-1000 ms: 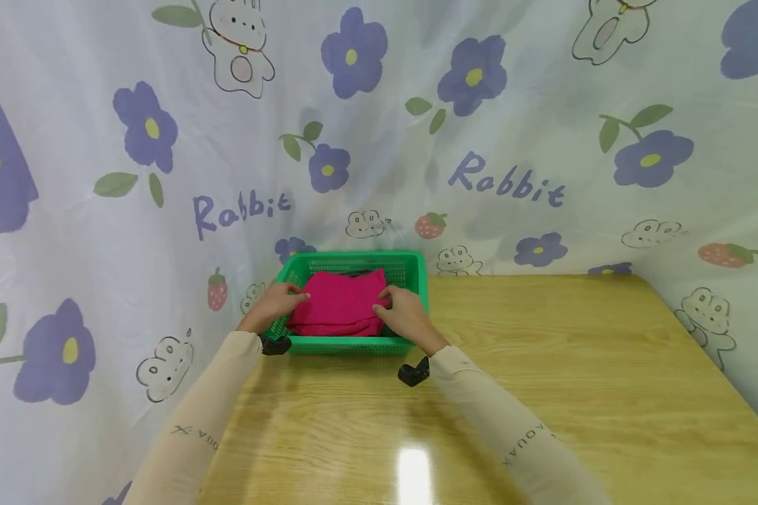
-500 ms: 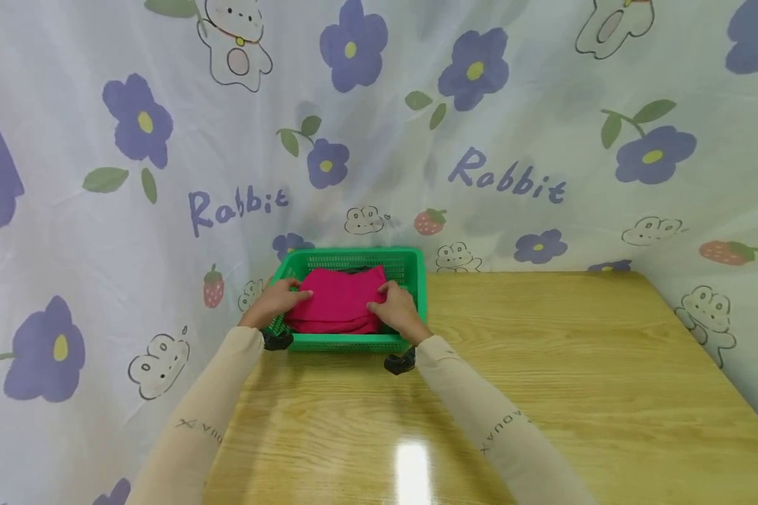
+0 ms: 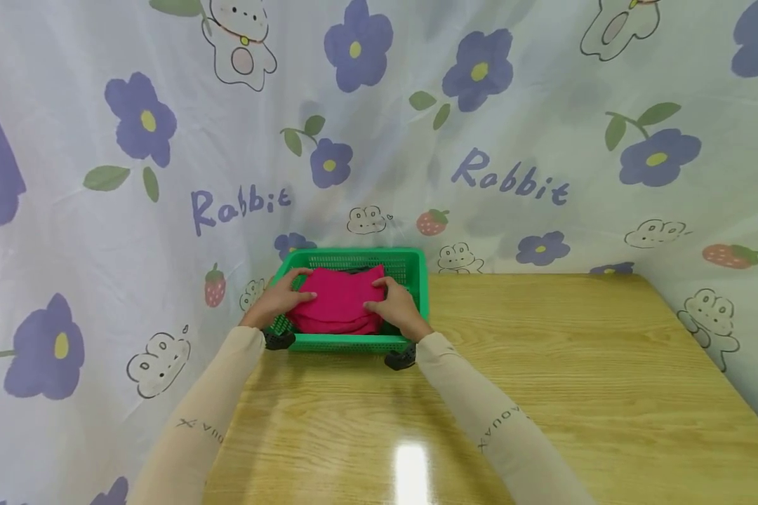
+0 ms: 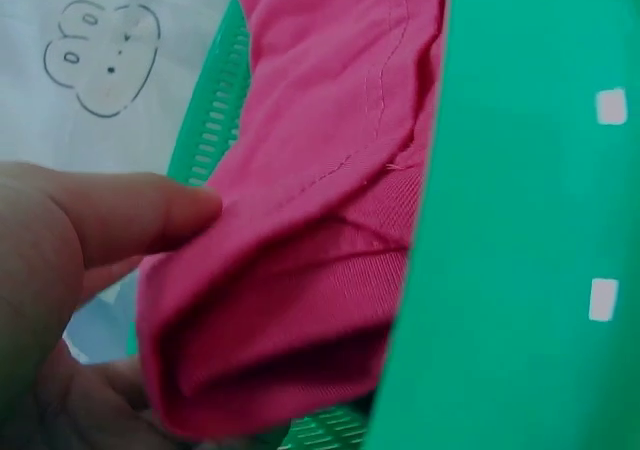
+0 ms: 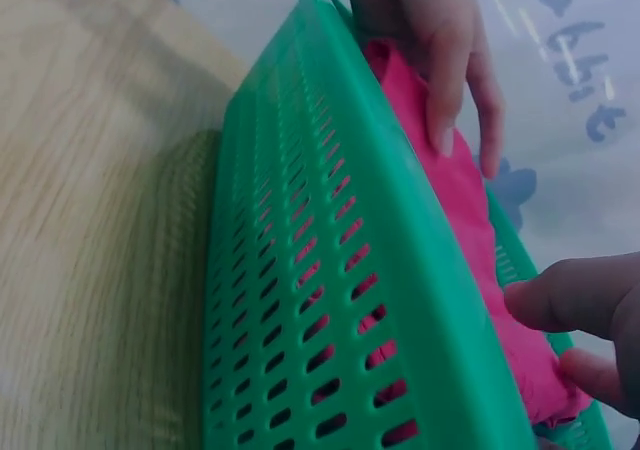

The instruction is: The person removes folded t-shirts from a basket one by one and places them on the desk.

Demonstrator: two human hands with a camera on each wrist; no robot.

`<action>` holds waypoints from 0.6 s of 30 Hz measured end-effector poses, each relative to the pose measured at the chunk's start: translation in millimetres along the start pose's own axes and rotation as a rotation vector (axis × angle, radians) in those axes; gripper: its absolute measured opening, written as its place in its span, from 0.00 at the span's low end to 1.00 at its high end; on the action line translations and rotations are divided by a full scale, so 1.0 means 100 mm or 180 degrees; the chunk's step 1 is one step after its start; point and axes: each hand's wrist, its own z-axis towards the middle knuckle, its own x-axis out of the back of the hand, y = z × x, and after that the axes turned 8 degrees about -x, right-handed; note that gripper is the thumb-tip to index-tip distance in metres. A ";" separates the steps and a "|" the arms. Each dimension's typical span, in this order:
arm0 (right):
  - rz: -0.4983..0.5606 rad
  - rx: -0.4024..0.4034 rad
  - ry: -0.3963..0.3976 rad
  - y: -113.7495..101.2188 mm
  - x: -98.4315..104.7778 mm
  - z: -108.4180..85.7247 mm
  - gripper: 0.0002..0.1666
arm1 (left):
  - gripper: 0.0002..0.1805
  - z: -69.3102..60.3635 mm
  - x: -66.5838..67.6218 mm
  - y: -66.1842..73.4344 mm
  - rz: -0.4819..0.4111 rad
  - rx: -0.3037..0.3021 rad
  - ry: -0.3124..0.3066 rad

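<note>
A folded pink cloth [image 3: 341, 298] lies in a green basket [image 3: 354, 339]. At its left end is my left hand [image 3: 276, 298], thumb on top; in the left wrist view the thumb of this hand [image 4: 100, 220] presses the cloth [image 4: 310, 120] beside a fold and other fingers curl at the lower edge, partly hidden. My right hand [image 3: 398, 307] holds the right end with thumb and fingers spread apart. The right wrist view has both fingertips of the right hand [image 5: 590, 315] against the cloth [image 5: 465, 210], inside the basket wall [image 5: 330, 220].
The basket stands at the back left of a wooden table [image 3: 543, 372], close to a printed curtain [image 3: 391, 126] at the back and left. Wooden tabletop extends in front and to the right. Something dark shows behind the cloth in the basket.
Both hands have stayed at the cloth's ends. My left fingers have spread wider, and my right hand has moved slightly left onto the cloth. The cloth's front edge looks a little more rumpled.
</note>
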 end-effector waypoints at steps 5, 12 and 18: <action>-0.0192 0.0146 0.0373 -0.04 -0.04 0.01 0.26 | 0.33 -0.02 -0.01 0.04 -0.0011 -0.0037 -0.0168; -0.0193 -0.0033 0.0376 -0.04 -0.05 0.00 0.32 | 0.29 -0.01 -0.03 0.03 0.0006 -0.0021 -0.0217; 0.0136 -0.0179 -0.0072 -0.01 -0.02 0.01 0.37 | 0.28 -0.02 -0.03 0.02 -0.0068 -0.0001 -0.0198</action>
